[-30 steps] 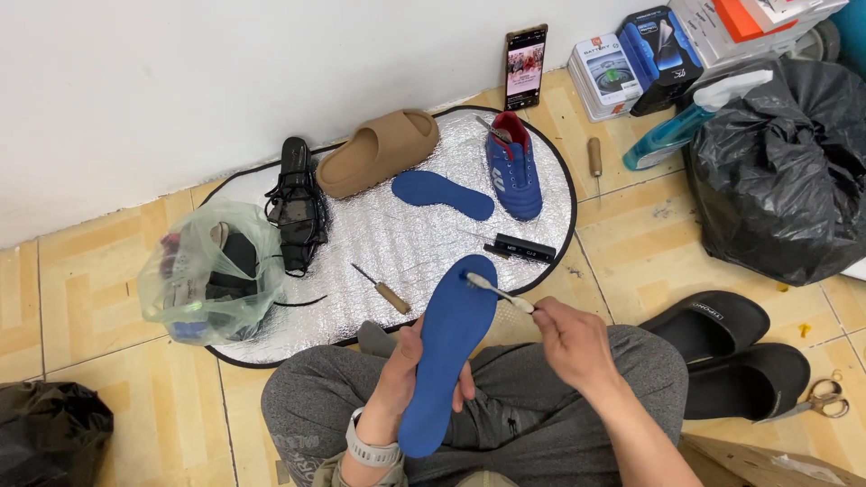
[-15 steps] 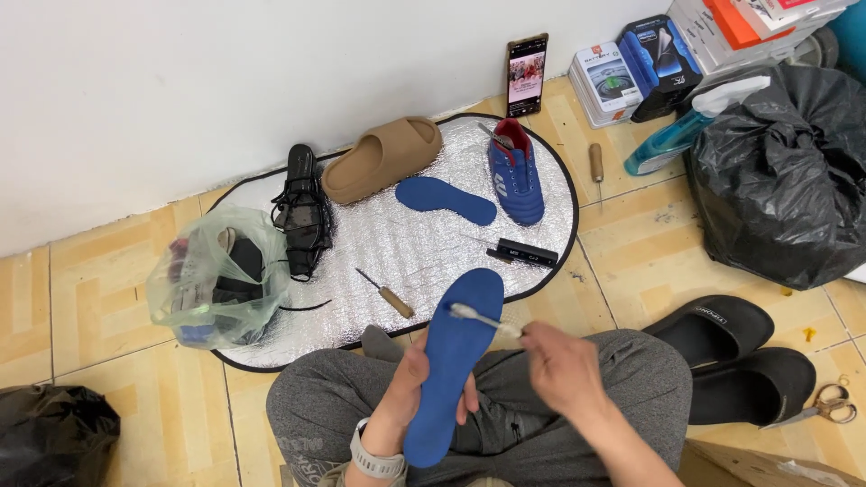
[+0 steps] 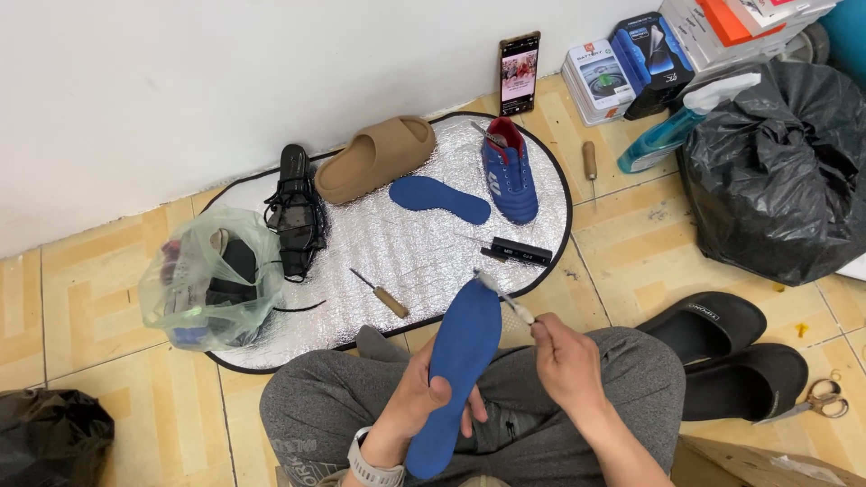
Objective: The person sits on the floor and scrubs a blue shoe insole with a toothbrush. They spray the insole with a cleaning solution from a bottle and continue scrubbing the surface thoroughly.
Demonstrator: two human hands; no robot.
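while the left hand (image 3: 424, 397) grips the blue insole (image 3: 462, 361) from below, the fingers (image 3: 471, 417) wrap round its lower half and are clamped on it, thumb across the top face. the insole sits over the lap, above the grey trousers (image 3: 631, 379), well clear of the floor. its long axis runs from the heel end near the left wrist up and slightly to the right, so that the toe end points away from the body toward the silver mat (image 3: 397, 243).

the right hand (image 3: 564, 361) is just beside the right edge of the insole, near its upper half. its fingers (image 3: 545, 332) are pinched together on the handle of a small brush (image 3: 503, 296). the brush slants up and to the left from the right hand, and its pale tip lies at the toe edge of the insole, touching it or very nearly so; which of the two cannot be told from this view. the working end is therefore nearer the toe than the heel, and the right hand is the nearer hand to that end.

on the mat lie a second blue insole (image 3: 440, 197), a blue shoe (image 3: 510, 169), a tan slide (image 3: 374, 160), a black sandal (image 3: 294, 209), a black tube (image 3: 520, 252) and a wooden-handled awl (image 3: 381, 294). a plastic bag (image 3: 209, 280) of shoes rests on the left edge of the mat. a pair of black slippers (image 3: 722, 352) lies on the tiled floor (image 3: 90, 280) to the right of the knee, with scissors (image 3: 816, 399) just beyond them.
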